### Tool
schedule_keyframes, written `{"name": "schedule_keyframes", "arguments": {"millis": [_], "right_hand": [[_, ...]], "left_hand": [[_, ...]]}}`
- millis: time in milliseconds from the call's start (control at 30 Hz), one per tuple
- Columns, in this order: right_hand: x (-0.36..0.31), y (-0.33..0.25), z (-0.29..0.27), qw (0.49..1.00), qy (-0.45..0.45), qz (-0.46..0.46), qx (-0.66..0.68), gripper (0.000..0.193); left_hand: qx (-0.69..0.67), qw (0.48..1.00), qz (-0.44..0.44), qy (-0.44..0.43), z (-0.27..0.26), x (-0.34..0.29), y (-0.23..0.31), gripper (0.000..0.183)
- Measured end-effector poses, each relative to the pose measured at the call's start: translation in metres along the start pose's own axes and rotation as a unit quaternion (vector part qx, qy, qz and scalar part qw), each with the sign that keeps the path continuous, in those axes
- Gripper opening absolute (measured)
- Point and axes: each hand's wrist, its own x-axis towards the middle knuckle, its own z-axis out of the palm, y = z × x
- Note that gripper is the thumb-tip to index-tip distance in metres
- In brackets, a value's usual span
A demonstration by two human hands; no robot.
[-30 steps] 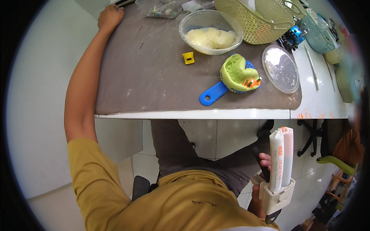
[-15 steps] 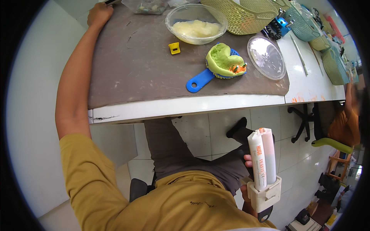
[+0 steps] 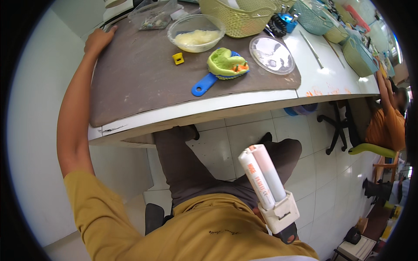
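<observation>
White floor tiles [image 3: 252, 126] spread beneath a white counter [image 3: 313, 76] topped with a brown mat [image 3: 143, 74]. On the mat lies a blue plastic impression tray filled with lime-green putty [image 3: 220, 65], its flat handle slanting toward the person. Behind the tray to the left stands a round clear plastic tub [image 3: 196, 25] of pale yellow lumps; a small yellow plastic clip [image 3: 178, 58] sits left of the tray, and a round clear plastic lid [image 3: 272, 55] to its right.

Nearer the body than the tray, off the counter, the right hand [image 3: 258, 212] holds up an off-white dispenser with a dark handle [image 3: 281, 215], carrying a white and pale pink twin-barrel cartridge [image 3: 263, 182]. Its fingers are mostly hidden but seem clamped on the dispenser, since that hangs in the air. The cartridge's long axis leans left, its free end pointing away from the body, roughly toward the tray.

Well left of the tray, the left hand [image 3: 98, 40] rests at the mat's edge; whether its fingers curl around that edge I cannot tell. Holding seems the present step; using the cartridge at the tray would call for lifting it over the counter's edge.
</observation>
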Motion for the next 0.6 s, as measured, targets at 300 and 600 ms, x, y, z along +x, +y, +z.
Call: {"name": "schedule_keyframes", "arguments": {"millis": [300, 600], "right_hand": [[-0.005, 0.003, 0.021, 1.0, -0.003, -0.017, 0.008, 0.027], [-0.013, -0.006, -0.019, 0.99, 0.119, -0.064, -0.039, 0.031]], "left_hand": [[-0.047, 0.993, 0.013, 0.11, -0.01, -0.01, -0.024, 0.043], [-0.075, 0.96, 0.115, 0.244, -0.028, -0.017, -0.053, 0.046]]}}
